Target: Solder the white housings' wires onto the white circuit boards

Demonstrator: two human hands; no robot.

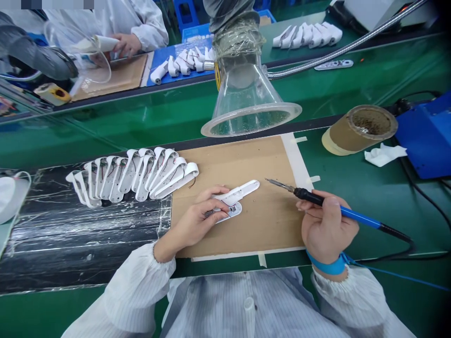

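Left hand: (199, 218) fingers pinched on the white casing (249, 188), covering its near-left portion.
White casing: over the cardboard sheet (268, 230), left of the iron's tip. Two elongated parts show, one angled over the other; whether they join is hidden under the fingers. Small component by the thumb, too fine to identify.
Right hand: (329, 227) fingers wrapped on the handle of the soldering iron (317, 199); some of the grip is hidden behind thumb and palm.
Iron tip: just right of the casing, apart from it. Clearance above cardboard: can't tell. Cord runs off right.
Wrist strap: (327, 266) blue, on right wrist; its lead leaves frame.
Shell row: (132, 176) white shells, overlapping, on black film (88, 244) at left. Thin wires visible in some, endpoints unclear; exact count hard.
Fume funnel: (250, 117) clear, overhead; duct cut off at top.
Right side: brown pot (369, 131), dark contents unclear; crumpled tissue (385, 154) beside; blue unit (428, 136) cropped by frame edge.
Across bench: co-worker's hand (127, 45) at a white part (105, 43); grip partly blocked, can't tell.
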